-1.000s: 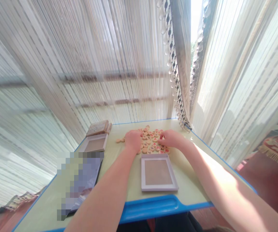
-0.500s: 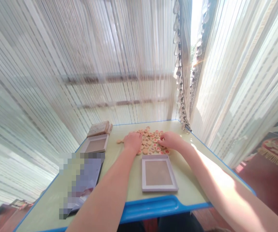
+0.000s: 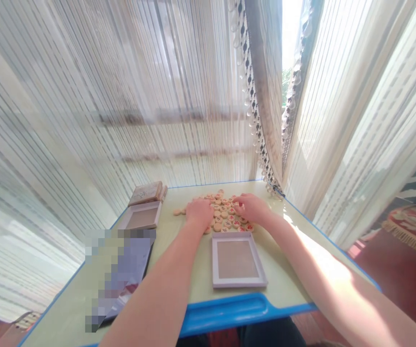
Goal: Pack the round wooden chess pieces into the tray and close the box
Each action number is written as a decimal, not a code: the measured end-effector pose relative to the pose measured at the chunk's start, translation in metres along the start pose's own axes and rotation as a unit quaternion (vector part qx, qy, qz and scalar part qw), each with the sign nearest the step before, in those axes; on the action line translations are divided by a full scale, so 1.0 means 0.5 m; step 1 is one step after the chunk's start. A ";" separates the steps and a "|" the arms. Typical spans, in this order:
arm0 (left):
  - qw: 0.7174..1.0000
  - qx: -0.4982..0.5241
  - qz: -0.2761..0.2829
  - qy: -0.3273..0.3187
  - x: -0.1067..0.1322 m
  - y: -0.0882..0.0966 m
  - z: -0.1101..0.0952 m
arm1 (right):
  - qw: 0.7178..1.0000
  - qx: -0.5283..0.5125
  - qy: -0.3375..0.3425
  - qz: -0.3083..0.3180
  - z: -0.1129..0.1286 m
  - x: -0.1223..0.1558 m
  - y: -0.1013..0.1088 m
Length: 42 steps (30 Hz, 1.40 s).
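Both hands are at the heap of discs [image 3: 224,215] in the far middle of the table [image 3: 280,285]. The discs are round and pale; some show red marks, some dark ones, and some plain faces. Most lie close together between the 2 hands.

The left hand [image 3: 199,213] lies palm down over the left side of the heap, its fingers pointing inward across the discs. Whether they grip any disc I cannot tell, as the hand hides what is under it. At least 1 disc lies just beyond its outer side.

The right hand [image 3: 254,208] is at the heap's right side, fingers bent and slightly apart, tips at the discs; I cannot tell whether a disc is pinched there.

Nearer the person, just in front of the heap, sits a shallow box [image 3: 237,260], open side up, with a white rim and a brownish bottom. A 2nd box [image 3: 141,219] lies at the table's left edge, just in front of a flat case [image 3: 145,193]. Nearer still is a tablet [image 3: 135,260], partly pixelated. A striped curtain [image 3: 179,86] hangs behind the table.
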<state>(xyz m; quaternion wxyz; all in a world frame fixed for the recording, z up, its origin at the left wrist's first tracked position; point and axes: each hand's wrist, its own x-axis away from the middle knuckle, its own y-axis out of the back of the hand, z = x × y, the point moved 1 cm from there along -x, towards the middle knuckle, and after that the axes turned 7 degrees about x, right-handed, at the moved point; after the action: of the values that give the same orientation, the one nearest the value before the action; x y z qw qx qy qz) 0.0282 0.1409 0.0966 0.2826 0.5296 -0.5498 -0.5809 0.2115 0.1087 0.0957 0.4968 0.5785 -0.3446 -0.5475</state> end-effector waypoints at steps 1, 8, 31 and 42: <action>1.000 -0.002 -0.004 -0.007 0.000 -0.002 0.000 | 0.999 -0.004 0.044 -0.012 0.005 0.000 -0.003; 0.999 -0.016 0.028 -0.009 -0.004 -0.004 -0.006 | 0.991 0.003 0.136 0.014 0.030 0.002 -0.013; 0.997 0.031 0.015 -0.071 -0.007 -0.015 -0.014 | 0.998 -0.040 0.022 0.043 0.036 -0.003 -0.019; 0.983 0.129 -0.040 -0.123 -0.016 -0.030 0.000 | 0.995 0.003 0.098 -0.021 0.040 0.009 -0.007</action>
<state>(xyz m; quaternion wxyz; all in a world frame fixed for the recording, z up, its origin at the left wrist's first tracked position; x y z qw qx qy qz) 0.0345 0.1518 0.0850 0.1192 0.5077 -0.6288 -0.5767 0.1924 0.1015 0.0930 0.5149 0.6378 -0.2835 -0.4978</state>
